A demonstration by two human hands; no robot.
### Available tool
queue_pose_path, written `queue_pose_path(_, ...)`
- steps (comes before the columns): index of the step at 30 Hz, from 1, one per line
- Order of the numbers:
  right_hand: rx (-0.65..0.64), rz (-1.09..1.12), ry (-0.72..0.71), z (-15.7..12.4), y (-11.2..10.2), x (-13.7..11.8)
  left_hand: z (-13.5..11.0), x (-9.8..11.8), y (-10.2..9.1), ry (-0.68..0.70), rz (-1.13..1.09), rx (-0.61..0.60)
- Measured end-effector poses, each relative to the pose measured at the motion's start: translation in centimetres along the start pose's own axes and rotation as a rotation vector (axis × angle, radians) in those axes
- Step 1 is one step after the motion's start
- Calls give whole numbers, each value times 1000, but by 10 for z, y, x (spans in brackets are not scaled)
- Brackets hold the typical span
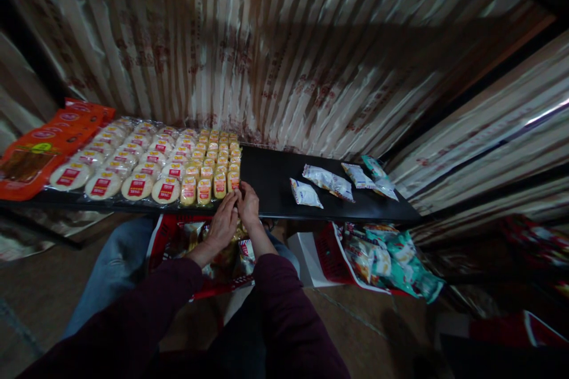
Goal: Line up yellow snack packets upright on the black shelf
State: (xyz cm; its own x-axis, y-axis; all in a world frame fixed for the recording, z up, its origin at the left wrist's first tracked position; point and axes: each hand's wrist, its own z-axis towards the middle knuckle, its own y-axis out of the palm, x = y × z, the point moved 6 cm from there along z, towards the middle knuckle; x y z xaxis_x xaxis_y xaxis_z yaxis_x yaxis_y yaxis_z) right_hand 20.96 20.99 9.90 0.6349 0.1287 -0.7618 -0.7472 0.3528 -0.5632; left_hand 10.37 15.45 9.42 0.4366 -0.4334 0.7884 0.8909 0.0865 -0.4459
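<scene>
My left hand [224,219] and my right hand [248,204] meet at the front edge of a black shelf [271,180]. Their fingers are bent inward and close together at the front end of the rightmost row of small yellow wrapped cakes [204,190]. What the fingertips hold, if anything, is hidden. Left of these cakes lie rows of round, pale wrapped crackers [166,190] with red labels. Below my hands, a red basket [155,243] contains wrapped snacks, partly covered by my forearms.
An orange snack bag [73,124] lies at the shelf's left end. Several white snack packets [329,181] are scattered toward its right. A second red basket [326,254] with teal and white bags stands below right, beside a white box [306,257]. Striped sheeting [249,41] hangs behind the shelf.
</scene>
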Motion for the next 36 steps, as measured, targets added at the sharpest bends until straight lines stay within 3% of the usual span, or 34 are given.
queue_pose_path(15, -45, -16, -26, -5, -4, -4, 0, 0, 0, 3, 24, -22)
queue_pose_path(26, 6, 10, -5, -16, -8, -5, -11, 2, -1, 76, 62, -49)
queue_pose_path(31, 100, 47, 4, -31, -17, -8, -28, 4, -3, 85, 100, -83)
queue_pose_path(36, 134, 96, -20, -74, -13, -12, -68, -11, -6, 100, 128, -160)
